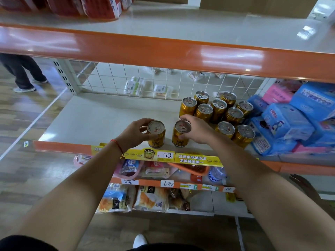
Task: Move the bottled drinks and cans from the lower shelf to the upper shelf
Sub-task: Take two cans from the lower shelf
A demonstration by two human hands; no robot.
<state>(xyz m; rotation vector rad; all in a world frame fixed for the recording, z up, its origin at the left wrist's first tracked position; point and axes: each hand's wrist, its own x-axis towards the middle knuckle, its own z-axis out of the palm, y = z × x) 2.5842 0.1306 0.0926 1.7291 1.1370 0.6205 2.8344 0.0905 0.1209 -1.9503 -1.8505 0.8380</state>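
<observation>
On the lower shelf [101, 115] near its front edge, left hand [134, 132] curled round one gold can [156, 134], just beside it a second can [181, 136] gripped at the top by the right hand [197, 130], more cans [219, 109] clustered behind, blue packs [290, 122] at far right
</observation>
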